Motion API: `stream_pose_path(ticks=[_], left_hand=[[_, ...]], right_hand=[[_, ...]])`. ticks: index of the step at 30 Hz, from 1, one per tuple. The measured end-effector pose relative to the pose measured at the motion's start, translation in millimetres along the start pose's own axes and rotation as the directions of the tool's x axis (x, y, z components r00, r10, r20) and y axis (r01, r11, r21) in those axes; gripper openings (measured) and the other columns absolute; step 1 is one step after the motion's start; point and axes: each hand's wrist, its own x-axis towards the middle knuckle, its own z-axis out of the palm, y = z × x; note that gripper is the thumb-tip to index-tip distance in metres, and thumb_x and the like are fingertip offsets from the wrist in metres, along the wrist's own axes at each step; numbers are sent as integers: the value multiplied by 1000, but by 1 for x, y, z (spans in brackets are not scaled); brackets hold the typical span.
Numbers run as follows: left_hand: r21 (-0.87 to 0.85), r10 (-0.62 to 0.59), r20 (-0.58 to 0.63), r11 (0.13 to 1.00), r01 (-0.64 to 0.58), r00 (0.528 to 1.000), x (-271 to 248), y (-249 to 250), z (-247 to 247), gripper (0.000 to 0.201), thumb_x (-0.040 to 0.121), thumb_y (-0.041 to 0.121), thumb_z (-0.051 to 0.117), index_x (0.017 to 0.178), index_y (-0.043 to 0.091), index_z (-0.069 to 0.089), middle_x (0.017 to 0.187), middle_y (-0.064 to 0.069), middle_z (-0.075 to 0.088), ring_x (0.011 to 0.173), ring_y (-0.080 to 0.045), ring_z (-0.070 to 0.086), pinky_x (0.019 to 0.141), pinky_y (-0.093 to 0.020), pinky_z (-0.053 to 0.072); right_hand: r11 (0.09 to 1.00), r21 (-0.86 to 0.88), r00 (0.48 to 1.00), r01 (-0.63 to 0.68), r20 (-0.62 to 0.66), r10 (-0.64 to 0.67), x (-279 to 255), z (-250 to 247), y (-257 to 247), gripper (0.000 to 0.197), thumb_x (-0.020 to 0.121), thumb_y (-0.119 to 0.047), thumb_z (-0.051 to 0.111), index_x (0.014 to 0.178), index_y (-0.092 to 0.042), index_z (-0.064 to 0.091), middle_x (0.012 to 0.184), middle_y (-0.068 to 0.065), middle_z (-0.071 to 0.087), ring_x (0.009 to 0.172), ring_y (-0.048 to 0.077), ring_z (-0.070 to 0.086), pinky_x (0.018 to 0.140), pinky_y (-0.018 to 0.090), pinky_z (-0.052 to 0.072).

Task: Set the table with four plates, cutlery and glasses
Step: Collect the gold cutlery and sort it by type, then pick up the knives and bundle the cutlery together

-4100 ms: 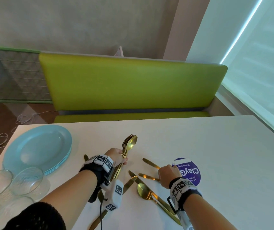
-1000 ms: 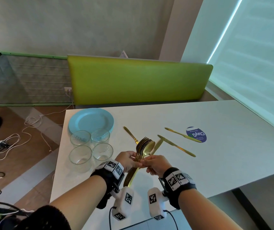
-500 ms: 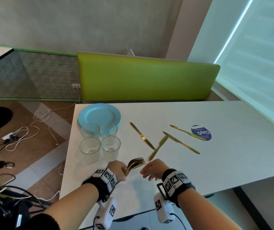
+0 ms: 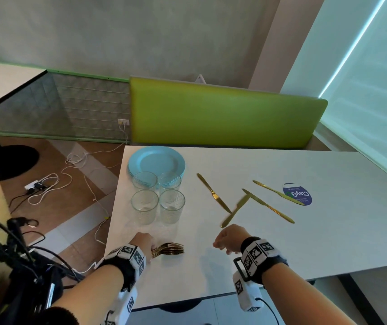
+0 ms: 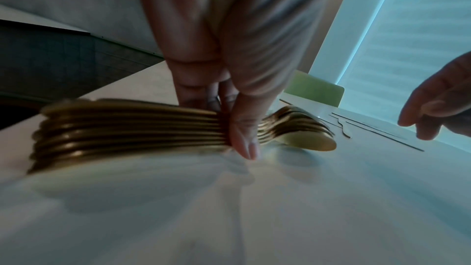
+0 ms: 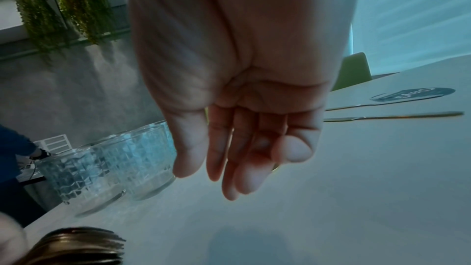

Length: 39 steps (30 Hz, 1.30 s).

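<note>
My left hand grips a stacked bundle of gold forks and spoons and holds it low at the white table near the front edge; in the left wrist view its fingers pinch the bundle at mid-handle. My right hand hovers to the right of the bundle, fingers relaxed and holding nothing. Several gold knives lie scattered mid-table. A stack of light blue plates sits at the far left corner, with several clear glasses in front of it.
A round blue sticker lies on the table to the right of the knives. A green bench back runs behind the table. Cables and a power strip lie on the floor at left, with dark gear at lower left.
My left hand has lowered the cutlery bundle from upright to flat at the table's front. My right hand has let go of the bundle and drawn off to the right.
</note>
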Motion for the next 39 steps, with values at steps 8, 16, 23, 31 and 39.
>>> stream_pose_path(ticks=[8, 16, 23, 31, 39], left_hand=[[-14, -15, -31, 1000, 14, 999, 6, -2, -2, 53, 83, 23, 69, 132, 9, 53, 139, -8, 51, 127, -22, 52, 105, -26, 43], [-32, -23, -42, 999, 21, 999, 6, 0, -3, 73, 82, 26, 70, 145, 10, 35, 149, -14, 35, 137, -25, 39, 111, -31, 37], [-45, -48, -70, 998, 45, 996, 2, 13, -10, 62, 84, 27, 67, 137, 7, 44, 142, -13, 45, 132, -26, 45, 108, -29, 39], [-180, 96, -161, 976, -125, 982, 0, 73, -50, 44, 92, 22, 55, 131, 3, 49, 136, -13, 50, 125, -27, 50, 104, -32, 43], [-378, 144, -235, 898, -227, 961, 43, 148, -107, 34, 86, 26, 63, 117, 11, 61, 125, -6, 61, 116, -19, 57, 99, -26, 46]], right_hand=[[1000, 6, 1000, 13, -27, -12, 6, -1, -1, 29, 89, -29, 62, 112, -11, 68, 109, 3, 72, 58, -1, 54, 56, 9, 41], [1000, -15, 999, 24, -39, -24, 9, -8, 0, 28, 89, -29, 63, 110, -12, 69, 109, 3, 72, 58, 0, 56, 59, 8, 41], [999, -48, 998, 21, -65, -24, 7, -26, -4, 30, 91, -29, 60, 113, -11, 67, 110, 7, 72, 80, 9, 61, 86, 22, 50], [997, -72, 993, -10, -117, 2, 10, -57, 4, 30, 92, -31, 58, 114, -13, 67, 107, 3, 71, 88, 11, 65, 93, 23, 50], [990, -73, 989, -118, -98, 111, 51, -96, 60, 34, 89, -24, 60, 119, -8, 63, 118, 10, 67, 109, 24, 64, 58, 15, 42]])
